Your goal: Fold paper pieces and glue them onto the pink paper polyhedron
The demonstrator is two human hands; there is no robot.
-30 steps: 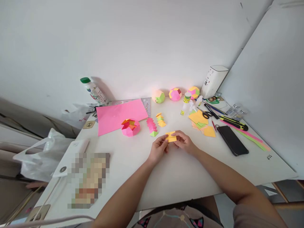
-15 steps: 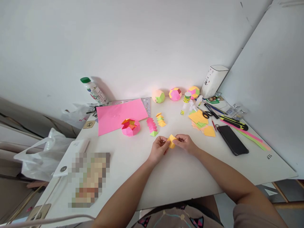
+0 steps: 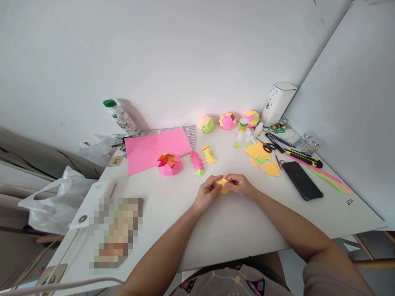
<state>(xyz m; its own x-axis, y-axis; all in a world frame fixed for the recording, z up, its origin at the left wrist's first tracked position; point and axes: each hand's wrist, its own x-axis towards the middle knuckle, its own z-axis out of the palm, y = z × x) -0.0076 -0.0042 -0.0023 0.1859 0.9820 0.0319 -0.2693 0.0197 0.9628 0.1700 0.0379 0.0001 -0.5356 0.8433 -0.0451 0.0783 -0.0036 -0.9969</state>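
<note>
Your left hand [image 3: 206,193] and right hand [image 3: 242,185] are both pinched shut on the small folded orange paper piece [image 3: 222,185], held between them just above the table [image 3: 234,230], a little nearer to you than the row of pink folded pieces [image 3: 196,162]. The piece looks light and springy, so if either pinch loosens, the folds could pop open or the piece could drop onto the table. Squeeze too hard, and I judge you could crush the creases out of shape.
</note>
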